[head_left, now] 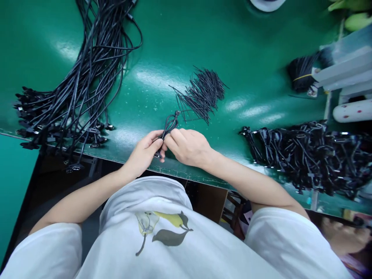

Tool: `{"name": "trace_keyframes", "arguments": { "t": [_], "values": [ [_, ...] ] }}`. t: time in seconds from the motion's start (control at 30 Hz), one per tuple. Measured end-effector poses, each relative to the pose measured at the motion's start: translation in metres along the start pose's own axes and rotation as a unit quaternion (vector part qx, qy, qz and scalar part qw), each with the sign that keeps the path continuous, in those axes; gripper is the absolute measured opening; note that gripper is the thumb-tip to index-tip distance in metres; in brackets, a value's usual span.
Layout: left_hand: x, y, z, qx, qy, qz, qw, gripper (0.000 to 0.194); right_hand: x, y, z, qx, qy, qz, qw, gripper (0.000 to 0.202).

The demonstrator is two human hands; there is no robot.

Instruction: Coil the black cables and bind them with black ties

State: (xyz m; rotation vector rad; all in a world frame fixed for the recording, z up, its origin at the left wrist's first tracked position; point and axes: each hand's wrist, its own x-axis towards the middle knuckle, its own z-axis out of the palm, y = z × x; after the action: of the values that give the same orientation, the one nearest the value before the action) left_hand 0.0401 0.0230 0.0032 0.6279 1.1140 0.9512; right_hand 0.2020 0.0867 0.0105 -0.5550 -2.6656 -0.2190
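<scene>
A white shirt (pixel 174 255) is filling the foreground as the left hand (pixel 144 151) is gripping a looped black cable (pixel 169 126) over the green bench (pixel 162 46), the right hand (pixel 188 147) is pinching it, and thin black ties (pixel 207 92) are lying beyond.

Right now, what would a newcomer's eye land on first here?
Probably the long spread of loose black cables at the left of the green table, some ends hanging past its near edge. Next come the left hand and right hand near that edge, both on one looped cable, then the dark heap of cables at the right.
</scene>
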Motion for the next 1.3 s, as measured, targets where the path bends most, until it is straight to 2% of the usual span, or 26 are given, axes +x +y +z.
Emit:
{"name": "trace_keyframes", "arguments": {
  "t": [0.07, 0.1, 0.13, 0.17, 0.2, 0.27, 0.3, 0.33, 0.37, 0.4, 0.43, 0.47, 0.5, 0.53, 0.6, 0.63, 0.67, 0.7, 0.73, 0.83, 0.9, 1.0, 1.07, 1.13, 1.2, 1.3],
  "values": [
    [0.005, -0.010, 0.002, 0.087, 0.051, 0.112, 0.989, 0.036, 0.003, -0.005, 0.004, 0.113, -0.004, 0.128, 0.985, 0.032],
    [0.008, -0.013, 0.002, 0.141, 0.079, 0.170, 0.972, 0.036, 0.005, -0.007, 0.006, 0.201, 0.000, 0.202, 0.959, 0.032],
    [0.010, -0.015, 0.001, 0.194, 0.105, 0.223, 0.950, 0.035, 0.007, -0.010, 0.008, 0.307, 0.007, 0.277, 0.910, 0.030],
    [0.012, -0.016, -0.001, 0.241, 0.126, 0.269, 0.924, 0.034, 0.009, -0.012, 0.010, 0.422, 0.013, 0.346, 0.838, 0.028],
    [0.013, -0.016, -0.004, 0.279, 0.136, 0.306, 0.900, 0.032, 0.010, -0.014, 0.011, 0.536, 0.011, 0.397, 0.745, 0.026],
    [0.014, -0.011, -0.010, 0.326, 0.118, 0.350, 0.870, 0.030, 0.012, -0.018, 0.014, 0.713, -0.012, 0.449, 0.538, 0.024],
    [0.013, -0.008, -0.014, 0.337, 0.094, 0.358, 0.866, 0.029, 0.012, -0.019, 0.015, 0.770, -0.036, 0.452, 0.449, 0.025],
    [0.012, -0.005, -0.017, 0.340, 0.066, 0.357, 0.868, 0.028, 0.012, -0.020, 0.015, 0.807, -0.062, 0.445, 0.382, 0.027],
    [0.011, -0.002, -0.020, 0.335, 0.043, 0.344, 0.876, 0.027, 0.011, -0.021, 0.015, 0.829, -0.085, 0.434, 0.343, 0.029],
    [0.009, 0.000, -0.023, 0.322, 0.029, 0.320, 0.891, 0.025, 0.010, -0.022, 0.014, 0.835, -0.100, 0.427, 0.331, 0.031],
    [0.008, 0.002, -0.024, 0.298, 0.026, 0.287, 0.910, 0.025, 0.008, -0.022, 0.013, 0.829, -0.105, 0.425, 0.347, 0.033],
    [0.007, 0.002, -0.026, 0.263, 0.031, 0.249, 0.932, 0.025, 0.007, -0.023, 0.013, 0.809, -0.101, 0.427, 0.391, 0.035],
    [0.006, 0.001, -0.026, 0.220, 0.041, 0.209, 0.952, 0.027, 0.005, -0.024, 0.012, 0.770, -0.083, 0.431, 0.464, 0.037],
    [0.005, 0.000, -0.027, 0.173, 0.050, 0.175, 0.968, 0.028, 0.003, -0.025, 0.012, 0.707, -0.051, 0.433, 0.558, 0.038],
    [0.005, -0.004, -0.027, 0.091, 0.052, 0.126, 0.986, 0.030, 0.000, -0.027, 0.012, 0.521, 0.028, 0.401, 0.752, 0.038],
    [0.006, -0.006, -0.026, 0.063, 0.048, 0.113, 0.990, 0.031, -0.001, -0.027, 0.012, 0.420, 0.062, 0.366, 0.828, 0.038],
    [0.006, -0.007, -0.026, 0.043, 0.043, 0.107, 0.992, 0.031, -0.002, -0.026, 0.013, 0.329, 0.088, 0.324, 0.883, 0.038],
    [0.006, -0.007, -0.025, 0.028, 0.040, 0.102, 0.994, 0.031, -0.003, -0.025, 0.013, 0.256, 0.107, 0.281, 0.919, 0.036],
    [0.005, -0.007, -0.025, 0.016, 0.037, 0.096, 0.995, 0.031, -0.003, -0.023, 0.014, 0.201, 0.117, 0.241, 0.942, 0.031],
    [0.004, -0.004, -0.024, 0.001, 0.029, 0.063, 0.998, 0.033, -0.002, -0.017, 0.014, 0.116, 0.133, 0.141, 0.974, 0.010],
    [0.003, -0.002, -0.024, 0.015, 0.020, 0.047, 0.999, 0.035, 0.000, -0.014, 0.013, 0.105, 0.117, 0.112, 0.981, 0.010],
    [0.004, 0.002, -0.024, 0.058, 0.015, 0.054, 0.997, 0.033, 0.004, -0.014, 0.011, 0.136, 0.083, 0.168, 0.973, 0.014],
    [0.005, 0.002, -0.023, 0.084, 0.008, 0.066, 0.994, 0.030, 0.007, -0.015, 0.010, 0.169, 0.093, 0.233, 0.953, 0.015],
    [0.006, 0.002, -0.022, 0.090, -0.007, 0.070, 0.993, 0.028, 0.009, -0.014, 0.010, 0.199, 0.112, 0.263, 0.937, 0.015],
    [0.006, 0.002, -0.022, 0.084, -0.023, 0.062, 0.994, 0.028, 0.008, -0.010, 0.010, 0.221, 0.105, 0.260, 0.934, 0.017],
    [0.008, 0.002, -0.022, 0.072, -0.041, 0.030, 0.996, 0.027, 0.003, -0.002, 0.007, 0.219, 0.043, 0.233, 0.947, 0.017]
  ]
}}
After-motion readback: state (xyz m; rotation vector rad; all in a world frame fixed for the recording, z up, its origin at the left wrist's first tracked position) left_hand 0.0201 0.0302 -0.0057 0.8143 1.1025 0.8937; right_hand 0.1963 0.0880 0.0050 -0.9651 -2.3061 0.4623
